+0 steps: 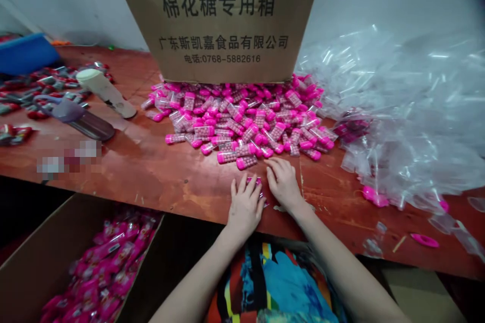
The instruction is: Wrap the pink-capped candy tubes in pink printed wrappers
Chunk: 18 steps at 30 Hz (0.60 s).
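My left hand (244, 207) lies on the red tabletop with its fingers stretched out and spread. Under and beside those fingers shows a small pink printed wrapper (258, 181), partly covered by the hand. Just right of it, my right hand (285, 181) rests at the near edge of the heap with its fingers loosely bent and apart; nothing shows in it. Close ahead lies a pile of small clear tubes with pink caps (235, 126), filled with little round pink candies.
A large cardboard box (227, 20) stands behind the pile. Clear plastic sleeves (417, 126) heap up at right. Two bottles, a tumbler (108, 93) and a dark one (85, 118), lie at left near a blue basin (26, 55). An open carton (151, 247) below holds pink packets.
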Each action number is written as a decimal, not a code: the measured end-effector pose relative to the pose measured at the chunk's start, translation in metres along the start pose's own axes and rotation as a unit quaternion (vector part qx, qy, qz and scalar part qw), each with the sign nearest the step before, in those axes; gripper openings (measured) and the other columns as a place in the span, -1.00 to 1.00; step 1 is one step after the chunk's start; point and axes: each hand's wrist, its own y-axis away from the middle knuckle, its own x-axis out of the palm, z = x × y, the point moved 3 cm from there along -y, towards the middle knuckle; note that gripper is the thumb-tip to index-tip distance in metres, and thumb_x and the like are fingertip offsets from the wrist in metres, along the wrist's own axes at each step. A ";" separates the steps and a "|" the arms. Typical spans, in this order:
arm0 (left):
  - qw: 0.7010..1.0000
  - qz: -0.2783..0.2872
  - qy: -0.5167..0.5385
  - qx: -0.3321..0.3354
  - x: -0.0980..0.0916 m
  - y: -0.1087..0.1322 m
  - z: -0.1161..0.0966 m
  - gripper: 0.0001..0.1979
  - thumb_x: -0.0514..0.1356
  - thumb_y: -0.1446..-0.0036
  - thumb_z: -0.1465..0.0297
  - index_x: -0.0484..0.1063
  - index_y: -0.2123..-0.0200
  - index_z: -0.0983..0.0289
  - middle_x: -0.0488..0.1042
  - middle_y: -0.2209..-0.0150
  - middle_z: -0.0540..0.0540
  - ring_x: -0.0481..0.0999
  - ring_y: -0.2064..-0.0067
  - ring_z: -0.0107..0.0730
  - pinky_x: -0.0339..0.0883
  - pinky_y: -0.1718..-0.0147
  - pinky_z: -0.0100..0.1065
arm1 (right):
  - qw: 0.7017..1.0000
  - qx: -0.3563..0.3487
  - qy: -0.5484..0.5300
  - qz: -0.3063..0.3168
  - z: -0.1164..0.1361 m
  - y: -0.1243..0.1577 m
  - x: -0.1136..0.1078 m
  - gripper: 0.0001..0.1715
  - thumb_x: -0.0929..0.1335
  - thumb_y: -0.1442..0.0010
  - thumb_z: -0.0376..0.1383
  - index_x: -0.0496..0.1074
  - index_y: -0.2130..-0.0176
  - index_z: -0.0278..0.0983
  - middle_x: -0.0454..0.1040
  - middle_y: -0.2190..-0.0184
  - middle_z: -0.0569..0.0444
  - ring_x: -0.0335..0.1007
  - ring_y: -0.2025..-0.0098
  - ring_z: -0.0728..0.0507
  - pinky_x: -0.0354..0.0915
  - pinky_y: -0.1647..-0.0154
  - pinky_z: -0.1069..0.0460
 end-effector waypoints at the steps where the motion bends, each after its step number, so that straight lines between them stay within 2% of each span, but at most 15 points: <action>1: 1.000 0.001 0.000 -0.001 -0.001 0.000 0.001 -0.62 0.15 -0.32 0.37 0.47 -0.17 0.22 0.41 -0.28 0.25 0.21 -0.39 0.09 0.05 -0.30 0.33 | 1.000 -0.012 0.012 0.002 0.003 -0.009 0.004 -0.60 0.20 -0.42 -0.33 0.49 -0.10 -0.31 0.52 -0.07 -0.18 0.37 -0.12 -0.27 0.24 -0.11 -0.15; 5: 1.000 -0.004 0.001 -0.001 -0.003 0.001 0.004 -0.64 0.10 -0.36 0.35 0.47 -0.16 0.24 0.38 -0.30 0.25 0.22 -0.39 0.02 0.07 -0.32 0.27 | 0.992 -0.066 0.095 0.040 0.017 -0.039 0.024 -0.48 0.20 -0.39 -0.39 0.37 -0.27 -0.33 0.39 -0.25 -0.21 0.22 -0.22 -0.34 0.16 -0.15 -0.19; 8: 1.000 -0.004 -0.023 -0.007 -0.001 0.002 0.004 -0.62 0.04 -0.36 0.45 0.45 -0.17 0.29 0.37 -0.31 0.26 0.26 -0.37 0.02 0.14 -0.31 0.21 | 0.980 -0.107 0.143 0.089 0.021 -0.049 0.038 -0.43 0.21 -0.36 -0.42 0.33 -0.31 -0.33 0.36 -0.29 -0.19 0.13 -0.25 -0.40 0.12 -0.11 -0.23; 11: 0.999 -0.015 -0.041 -0.012 0.002 0.003 0.004 -0.62 0.06 -0.33 0.49 0.48 -0.14 0.29 0.43 -0.27 0.24 0.32 -0.33 0.06 0.19 -0.29 0.21 | 0.975 -0.125 0.161 0.087 0.016 -0.047 0.041 -0.45 0.19 -0.37 -0.41 0.35 -0.29 -0.34 0.44 -0.21 -0.20 0.15 -0.19 -0.39 0.08 -0.10 -0.22; 15: 0.997 -0.066 -0.033 -0.006 0.004 0.005 0.003 -0.67 0.12 -0.29 0.52 0.52 -0.06 0.25 0.52 -0.18 0.17 0.37 -0.30 0.04 0.27 -0.26 0.17 | 0.976 -0.155 0.147 0.052 0.003 -0.034 0.034 -0.54 0.21 -0.39 -0.39 0.43 -0.19 -0.36 0.51 -0.08 -0.17 0.21 -0.11 -0.32 0.04 -0.13 -0.19; 18: 0.996 -0.089 -0.023 -0.002 0.004 0.006 0.005 -0.68 0.16 -0.22 0.58 0.56 0.02 0.21 0.55 -0.14 0.13 0.39 -0.28 0.03 0.31 -0.24 0.14 | 0.980 -0.150 0.123 0.040 -0.004 -0.027 0.028 -0.60 0.24 -0.37 -0.38 0.50 -0.10 -0.33 0.54 0.06 -0.14 0.26 -0.05 -0.29 0.05 -0.11 -0.18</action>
